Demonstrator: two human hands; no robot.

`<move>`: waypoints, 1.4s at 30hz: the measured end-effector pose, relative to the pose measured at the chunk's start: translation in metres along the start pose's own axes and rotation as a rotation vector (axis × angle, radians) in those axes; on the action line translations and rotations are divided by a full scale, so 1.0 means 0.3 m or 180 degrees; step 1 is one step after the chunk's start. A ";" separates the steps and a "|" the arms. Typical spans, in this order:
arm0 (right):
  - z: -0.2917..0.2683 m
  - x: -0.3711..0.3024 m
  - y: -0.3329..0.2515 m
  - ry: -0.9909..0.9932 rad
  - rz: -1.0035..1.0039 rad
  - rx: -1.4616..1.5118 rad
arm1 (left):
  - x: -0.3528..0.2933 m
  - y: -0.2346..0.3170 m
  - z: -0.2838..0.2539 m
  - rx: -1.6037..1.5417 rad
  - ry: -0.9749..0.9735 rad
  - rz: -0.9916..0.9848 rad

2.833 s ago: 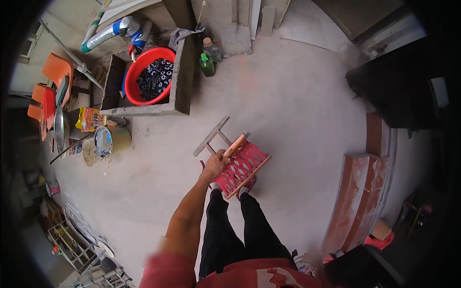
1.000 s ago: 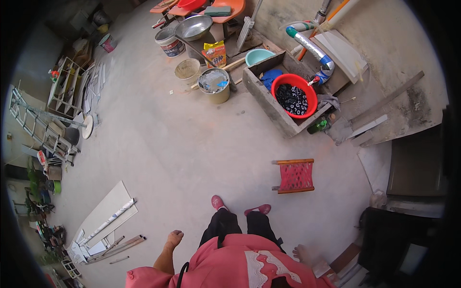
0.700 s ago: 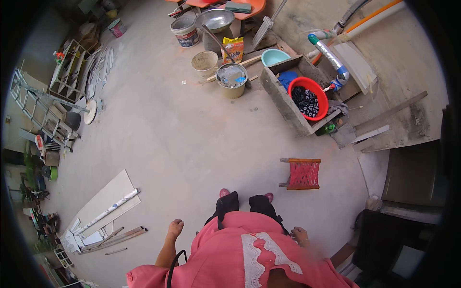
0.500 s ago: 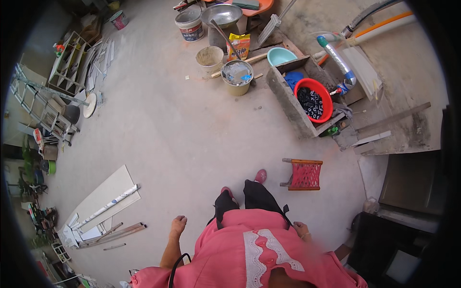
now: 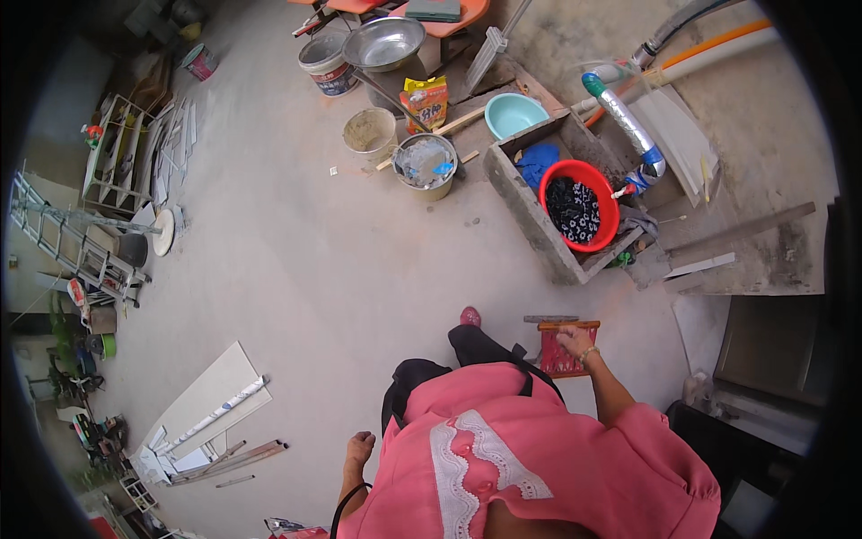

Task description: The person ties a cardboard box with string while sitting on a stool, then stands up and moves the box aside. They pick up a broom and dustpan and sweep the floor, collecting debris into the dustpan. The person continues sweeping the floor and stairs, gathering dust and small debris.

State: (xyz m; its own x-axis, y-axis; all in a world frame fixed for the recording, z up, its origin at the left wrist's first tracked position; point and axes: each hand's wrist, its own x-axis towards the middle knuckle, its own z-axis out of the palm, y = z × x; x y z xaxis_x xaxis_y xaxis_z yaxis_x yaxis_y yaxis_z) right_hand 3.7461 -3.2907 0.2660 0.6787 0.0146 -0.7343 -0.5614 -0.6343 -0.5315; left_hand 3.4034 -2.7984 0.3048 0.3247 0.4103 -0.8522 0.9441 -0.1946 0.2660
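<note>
Head view: the right hand (image 5: 571, 341) rests on the red stool (image 5: 558, 353) — fingers closed over its top rail — just in front of the concrete trough (image 5: 530, 211). The left hand (image 5: 360, 446) hangs loosely curled, holding nothing, well apart from the stool.

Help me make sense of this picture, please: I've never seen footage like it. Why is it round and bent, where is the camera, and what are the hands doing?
There is no machine here. A person wears a wide fisheye camera on the head, looking straight down, which is why the picture is round and straight edges curve near the rim. The pink shirt at the bottom is the wearer's own. The right hand reaches down to the wooden top rail of a small red stool on the concrete floor; whether it grips or only touches is hard to tell. The left hand hangs free, holding nothing. Ahead, a concrete trough holds a red basin of dark laundry. Nearby stand buckets, a metal bowl and a teal bowl.
</note>
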 end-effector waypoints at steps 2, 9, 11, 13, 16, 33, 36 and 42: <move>-0.052 0.118 -0.100 0.0100 -0.0602 -0.0458 | 0.015 0.091 -0.013 -0.0168 0.0016 -0.0156; 0.003 0.395 -0.477 -0.0308 -0.0827 -0.0367 | 0.072 0.205 -0.110 -0.0440 0.0001 -0.0519; 0.057 0.424 -0.577 -0.0494 -0.0817 -0.0266 | 0.075 0.283 -0.182 -0.0579 -0.0197 -0.0566; 0.123 0.434 -0.705 -0.0714 -0.0742 0.0139 | 0.109 0.325 -0.223 -0.0454 -0.0237 -0.0647; 0.215 0.447 -0.894 -0.0976 -0.0769 0.0025 | 0.224 0.348 -0.297 -0.0100 -0.0119 -0.0671; 0.730 1.295 -1.996 -0.2414 0.1241 0.6173 | 0.474 0.832 -0.436 -0.1208 0.0542 0.0364; 0.767 1.416 -2.119 -0.1635 0.1576 0.6888 | 0.329 0.848 -0.303 -0.1201 0.0155 -0.0330; 0.638 1.608 -2.131 -0.0468 0.1474 0.7458 | 0.250 0.598 -0.079 -0.0547 -0.0461 -0.0964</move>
State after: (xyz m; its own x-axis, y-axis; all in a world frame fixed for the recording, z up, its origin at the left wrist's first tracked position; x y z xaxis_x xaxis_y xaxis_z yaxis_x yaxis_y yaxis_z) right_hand 4.3416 -2.7302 0.1707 0.4395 0.2821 -0.8528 -0.0584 0.9564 0.2863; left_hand 3.5985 -2.7815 0.2992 0.0295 0.2938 -0.9554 0.9959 0.0736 0.0534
